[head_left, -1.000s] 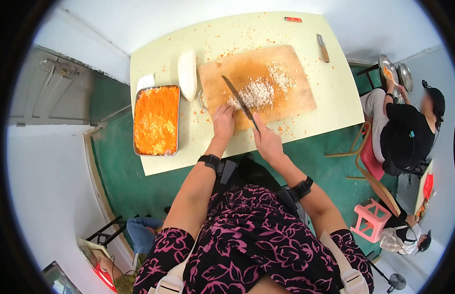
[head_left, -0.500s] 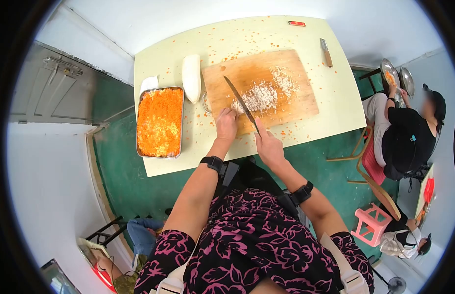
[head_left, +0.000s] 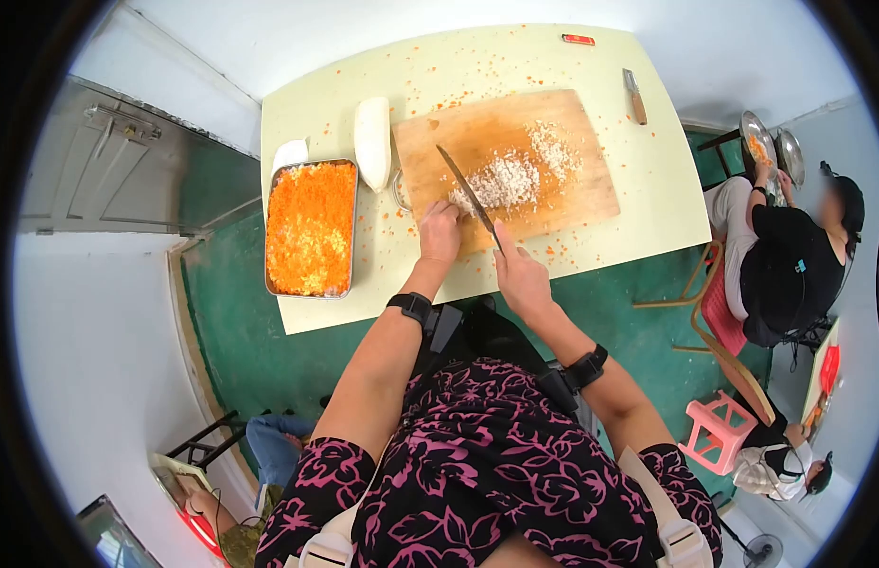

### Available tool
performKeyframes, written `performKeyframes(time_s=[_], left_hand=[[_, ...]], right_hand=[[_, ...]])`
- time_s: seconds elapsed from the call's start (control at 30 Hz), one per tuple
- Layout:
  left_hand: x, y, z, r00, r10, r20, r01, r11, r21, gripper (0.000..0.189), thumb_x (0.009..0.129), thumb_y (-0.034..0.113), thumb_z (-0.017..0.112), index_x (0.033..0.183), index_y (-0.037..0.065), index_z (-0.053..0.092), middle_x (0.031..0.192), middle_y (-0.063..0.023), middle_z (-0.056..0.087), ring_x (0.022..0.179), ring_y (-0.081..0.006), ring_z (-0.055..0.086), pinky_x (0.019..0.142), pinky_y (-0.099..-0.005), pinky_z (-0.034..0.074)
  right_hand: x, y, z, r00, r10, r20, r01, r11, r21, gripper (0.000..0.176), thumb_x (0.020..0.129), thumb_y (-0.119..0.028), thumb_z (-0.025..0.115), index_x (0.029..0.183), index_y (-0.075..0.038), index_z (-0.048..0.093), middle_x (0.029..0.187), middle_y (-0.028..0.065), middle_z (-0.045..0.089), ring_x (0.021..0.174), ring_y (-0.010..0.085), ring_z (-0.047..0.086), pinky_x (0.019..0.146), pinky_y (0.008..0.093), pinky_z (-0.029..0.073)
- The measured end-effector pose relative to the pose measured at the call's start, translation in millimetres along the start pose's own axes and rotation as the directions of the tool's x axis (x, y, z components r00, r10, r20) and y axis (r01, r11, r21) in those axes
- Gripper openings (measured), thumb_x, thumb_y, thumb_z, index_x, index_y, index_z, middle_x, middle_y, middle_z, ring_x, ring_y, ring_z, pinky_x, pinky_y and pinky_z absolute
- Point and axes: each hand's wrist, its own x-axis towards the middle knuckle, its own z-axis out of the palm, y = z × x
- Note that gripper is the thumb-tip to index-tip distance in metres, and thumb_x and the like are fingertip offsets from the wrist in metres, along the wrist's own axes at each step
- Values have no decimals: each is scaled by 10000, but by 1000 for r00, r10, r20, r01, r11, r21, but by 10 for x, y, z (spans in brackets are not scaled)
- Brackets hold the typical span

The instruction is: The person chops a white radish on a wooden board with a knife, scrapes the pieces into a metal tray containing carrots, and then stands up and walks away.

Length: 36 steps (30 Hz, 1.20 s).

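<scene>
My right hand (head_left: 523, 282) is closed round the handle of a kitchen knife (head_left: 467, 192), its long blade slanting away to the upper left over the wooden cutting board (head_left: 591, 189). Left of the blade, my left hand (head_left: 439, 235) has its fingers curled and bunched at the board's near left part, on a pale vegetable piece (head_left: 458, 200) mostly hidden by the fingertips. Finely chopped white vegetable (head_left: 506, 180) lies right of the blade, with a looser scatter farther up the board. A whole white radish (head_left: 372, 147) rests beside the board's left edge.
A metal tray (head_left: 269, 270) heaped with chopped orange and yellowish bits stands at the table's left. A wooden-handled peeler or small knife (head_left: 635, 97) and a red object (head_left: 579, 40) lie toward the far right. Another person (head_left: 790, 256) sits at right, near a pink stool (head_left: 718, 433).
The table and everything on it sit slightly higher in view, a small camera shift. Both hands and the knife keep nearly the same places over the board.
</scene>
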Motion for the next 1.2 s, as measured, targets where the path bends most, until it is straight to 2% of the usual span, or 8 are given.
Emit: performKeyframes(time_s=[0.07,0.17,0.27,0.37,0.47,0.57,0.97,1.2], left_hand=[[2,0,2,1000,-7,6,7,1000,17,61,641,-26,617,688,13,612,742,-130,589,733,-306,550,666,-369,464],[-4,-34,39,1000,14,-2,-14,999,35,64,639,-24,618,696,6,610,740,-133,584,736,-308,544,666,-373,462],[7,11,-12,1000,9,2,-9,1000,18,65,637,-20,619,698,2,611,734,-135,580,736,-309,540,665,-377,459],[-20,-23,47,1000,-14,-16,14,1000,26,54,647,-17,620,696,2,613,731,-134,579,740,-308,541,662,-378,458],[7,-19,32,998,49,-39,-47,998,43,28,663,-7,606,661,20,598,723,-118,574,740,-291,541,677,-356,458],[-13,-22,48,1000,-8,-20,9,999,47,30,658,-6,610,665,21,600,717,-114,573,742,-291,541,681,-359,458],[-27,25,71,996,-71,-58,73,997,23,45,665,13,631,703,34,619,748,-106,567,760,-297,530,682,-367,459],[-59,21,77,995,-75,-70,83,989,119,38,669,67,656,688,76,624,737,-73,578,768,-252,544,743,-357,396]], right_hand=[[-3,-10,-19,997,-35,-67,37,999,38,517,877,-211,479,1363,-184,304,719,182,572,628,371,565,595,450,462],[7,32,29,999,-20,37,20,1000,-20,505,878,-216,478,1356,-182,318,718,180,572,627,368,566,592,452,462],[33,14,-28,1000,-13,21,14,1000,-23,496,881,-220,475,1352,-178,327,720,178,573,627,368,566,592,454,462],[-3,13,-25,996,-66,-62,68,998,19,498,882,-221,475,1355,-184,325,722,177,573,620,364,567,584,450,461],[20,44,40,999,-10,37,12,998,-59,502,880,-214,479,1357,-181,325,722,175,574,615,360,567,570,444,457],[6,13,-15,999,-41,-26,42,999,25,508,879,-209,482,1360,-180,322,726,173,575,608,358,567,557,442,454],[41,87,45,1000,-10,12,10,999,-45,508,881,-208,473,1363,-194,314,721,178,577,606,368,567,563,444,457],[6,62,0,998,-37,-46,38,999,26,496,880,-215,475,1354,-202,328,737,176,575,632,365,568,589,444,464]])
